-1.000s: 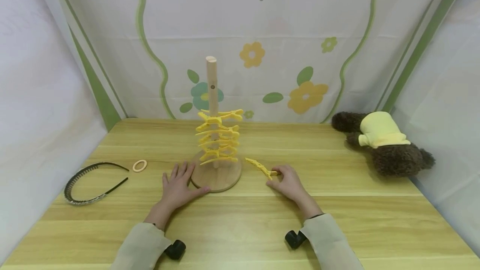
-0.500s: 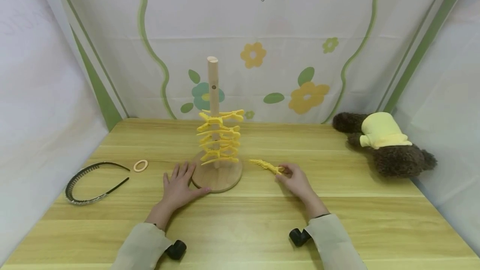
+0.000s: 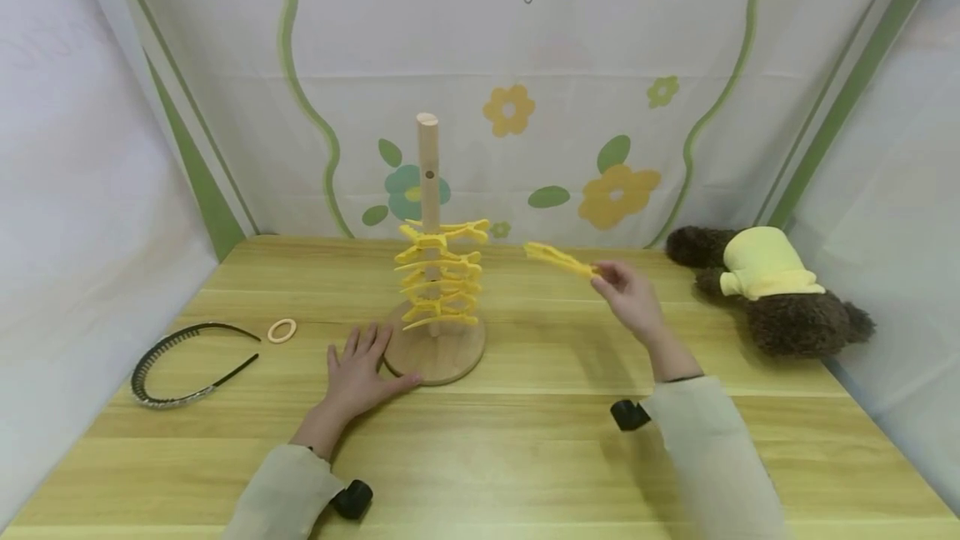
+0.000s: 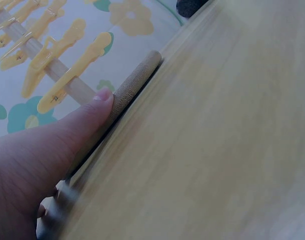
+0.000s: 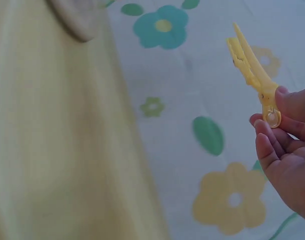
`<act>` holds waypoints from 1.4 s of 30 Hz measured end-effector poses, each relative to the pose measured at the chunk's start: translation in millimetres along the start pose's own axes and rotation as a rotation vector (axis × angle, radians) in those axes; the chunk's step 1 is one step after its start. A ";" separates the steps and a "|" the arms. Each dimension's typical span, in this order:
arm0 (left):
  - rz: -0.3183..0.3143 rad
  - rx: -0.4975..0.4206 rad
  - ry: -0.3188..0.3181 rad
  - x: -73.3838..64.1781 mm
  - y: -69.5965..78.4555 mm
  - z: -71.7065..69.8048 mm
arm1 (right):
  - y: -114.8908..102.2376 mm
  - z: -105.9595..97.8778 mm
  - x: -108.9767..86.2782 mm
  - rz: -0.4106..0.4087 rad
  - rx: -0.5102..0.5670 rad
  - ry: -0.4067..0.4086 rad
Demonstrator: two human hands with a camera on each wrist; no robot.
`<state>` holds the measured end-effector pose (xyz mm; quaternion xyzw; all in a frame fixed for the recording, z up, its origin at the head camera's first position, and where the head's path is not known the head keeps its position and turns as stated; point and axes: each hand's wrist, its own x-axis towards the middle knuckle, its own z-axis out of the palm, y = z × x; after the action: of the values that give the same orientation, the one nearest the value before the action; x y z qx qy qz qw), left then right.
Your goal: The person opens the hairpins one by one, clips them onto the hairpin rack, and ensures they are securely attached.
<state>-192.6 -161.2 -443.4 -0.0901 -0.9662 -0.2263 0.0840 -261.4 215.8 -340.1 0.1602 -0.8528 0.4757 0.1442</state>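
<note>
A wooden post (image 3: 428, 140) stands upright on a round wooden base (image 3: 450, 361), with several yellow hair clips (image 3: 438, 277) sticking out sideways along its lower half. My left hand (image 3: 358, 382) has its fingers spread against the left side of the base; in the left wrist view the thumb (image 4: 100, 102) lies over the base's edge. Right of the post and raised above the table, my right hand (image 3: 628, 298) pinches one yellow hair clip (image 5: 255, 70) by its end between thumb and fingers. Its long toothed arm and smooth arm stand slightly apart, pointing away from the hand.
On the left of the wooden table (image 3: 480, 457) lie a black toothed headband (image 3: 142, 373) and a small pale ring (image 3: 282, 331). A dark brown plush toy in a yellow shirt (image 3: 768, 261) lies at the right edge. A flowered cloth (image 3: 585, 40) hangs behind the table.
My right hand has lifted the hair clip off the table top, moving it up, away from me and to the right. The left hand has stayed at the base.
</note>
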 end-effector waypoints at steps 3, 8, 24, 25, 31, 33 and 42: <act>0.000 0.006 -0.001 0.0 0.0 -0.1 | -21.7 -8.4 19.8 -0.074 -0.006 0.014; 0.003 0.011 0.005 -0.1 0.3 -0.2 | -62.9 -12.7 47.2 -0.151 -0.045 -0.024; 0.001 0.002 0.002 -1.1 1.4 -1.1 | -135.0 45.4 79.2 -0.250 0.110 -0.266; 0.001 0.001 0.001 -1.1 1.4 -1.1 | -136.9 48.0 79.9 -0.254 0.115 -0.270; 0.004 0.002 0.003 -1.0 0.6 -0.3 | -144.7 57.2 80.3 -0.284 0.100 -0.288; 0.004 0.008 0.004 -0.8 -0.4 0.2 | -146.7 58.4 80.2 -0.288 0.092 -0.291; 0.011 0.015 0.006 0.3 -1.2 0.0 | -152.7 58.4 79.0 -0.271 0.103 -0.300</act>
<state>-193.2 -162.2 -443.9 -0.0941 -0.9671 -0.2190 0.0886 -275.8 79.3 -221.3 0.3496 -0.8100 0.4657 0.0697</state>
